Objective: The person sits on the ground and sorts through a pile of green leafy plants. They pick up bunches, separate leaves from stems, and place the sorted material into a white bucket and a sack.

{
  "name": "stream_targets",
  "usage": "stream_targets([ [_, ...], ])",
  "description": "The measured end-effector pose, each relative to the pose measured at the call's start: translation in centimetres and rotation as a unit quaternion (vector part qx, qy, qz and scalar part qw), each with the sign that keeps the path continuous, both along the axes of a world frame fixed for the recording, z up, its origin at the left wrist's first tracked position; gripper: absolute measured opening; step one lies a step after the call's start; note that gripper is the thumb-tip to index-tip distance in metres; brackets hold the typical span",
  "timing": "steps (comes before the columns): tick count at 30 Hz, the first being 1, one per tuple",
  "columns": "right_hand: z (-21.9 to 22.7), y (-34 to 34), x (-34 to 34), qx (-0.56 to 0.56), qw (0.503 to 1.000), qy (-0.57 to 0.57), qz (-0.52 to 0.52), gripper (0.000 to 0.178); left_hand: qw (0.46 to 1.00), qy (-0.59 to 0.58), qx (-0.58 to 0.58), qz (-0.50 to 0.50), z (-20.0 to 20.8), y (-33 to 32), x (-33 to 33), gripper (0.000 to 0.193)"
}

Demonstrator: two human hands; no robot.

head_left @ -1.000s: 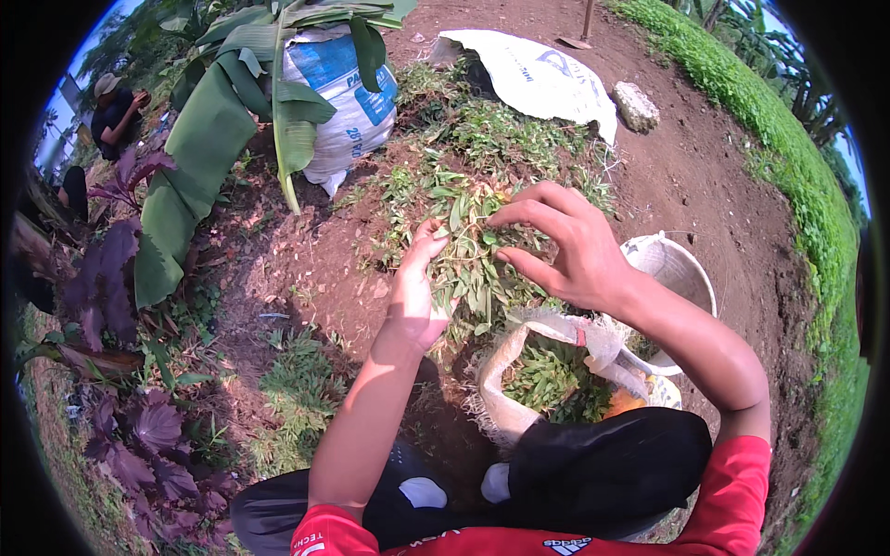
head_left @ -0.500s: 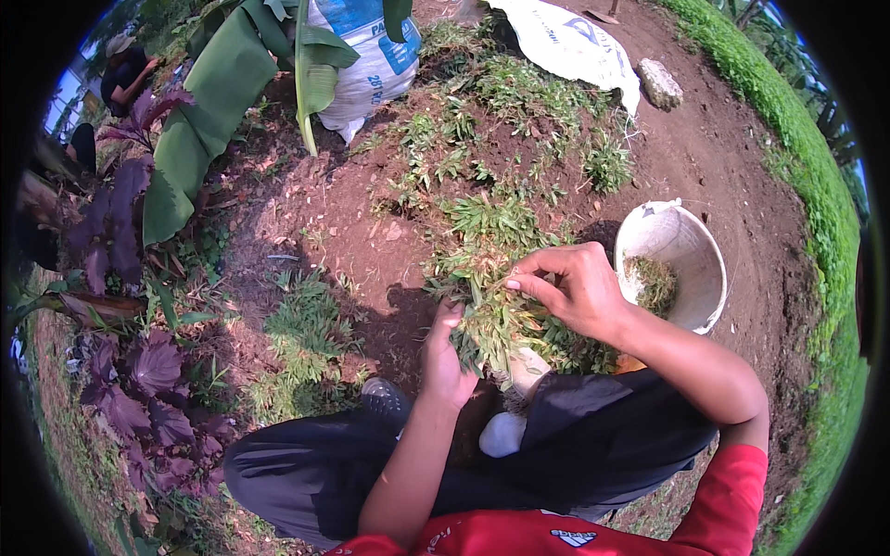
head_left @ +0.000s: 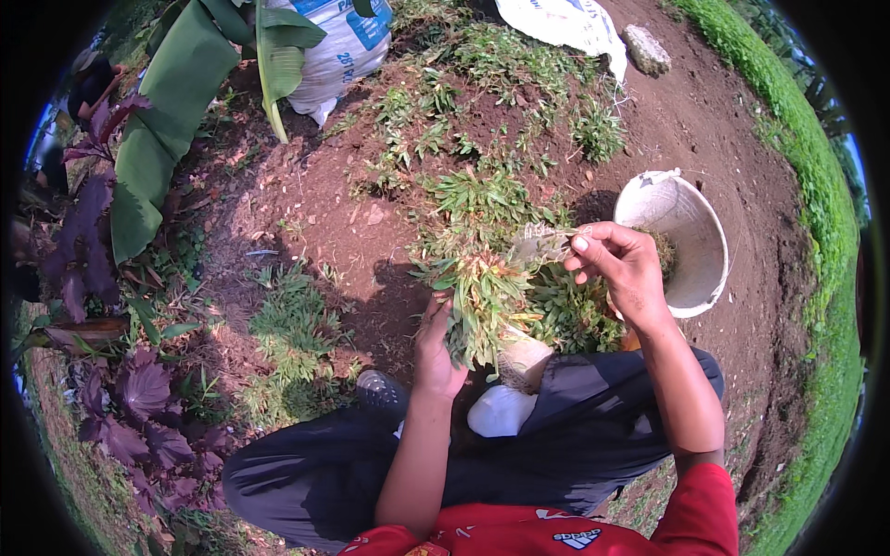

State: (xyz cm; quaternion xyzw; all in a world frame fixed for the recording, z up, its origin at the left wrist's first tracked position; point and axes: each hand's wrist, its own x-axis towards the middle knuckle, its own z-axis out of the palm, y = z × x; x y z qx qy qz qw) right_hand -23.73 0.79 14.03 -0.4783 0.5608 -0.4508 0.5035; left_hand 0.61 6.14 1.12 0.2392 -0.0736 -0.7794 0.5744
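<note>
My left hand is closed round the near side of a leafy green clump of grass-like plants, holding it over the soil between my legs. Its fingertips are partly behind the leaves. To the right and slightly farther off, my right hand pinches a small wisp of pale dry grass between thumb and fingers. The wisp sticks out leftward, just above the clump. Next to the right hand stands a whitish bucket with dry plant bits inside, partly hidden by that hand.
Pulled plants lie across the brown soil ahead. A filled white-and-blue sack, a flat white sack and a stone are farther off. Purple-leaved plants and a banana leaf stand left. Another person is at far left.
My right hand has drawn away from the clump, up and to the right, with a dry grass wisp in its fingers. My left hand still holds the clump. The view has shifted slightly.
</note>
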Motion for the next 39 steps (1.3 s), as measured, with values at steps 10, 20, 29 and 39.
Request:
stream_targets([
  [10, 0.1, 0.4, -13.5, 0.052, 0.931, 0.274, -0.235, 0.018, 0.987, -0.054, -0.026, -0.147, 4.4, -2.2, -9.8, 0.049],
  [20, -0.5, 0.9, -11.6, -0.072, 0.868, 0.451, -0.194, 0.030, 0.992, 0.021, 0.002, -0.126, 5.5, -2.2, -8.5, 0.060],
  [29, 1.0, 1.5, 5.5, -0.243, 0.920, 0.267, 0.152, 0.031, 0.994, -0.111, -0.006, -0.017, 7.0, -0.2, -1.6, 0.055],
  [39, -3.6, 2.0, 8.4, -0.116, 0.963, 0.229, 0.082, 0.021, 0.980, -0.199, -0.016, -0.004, 4.2, 0.0, 0.5, 0.055],
])
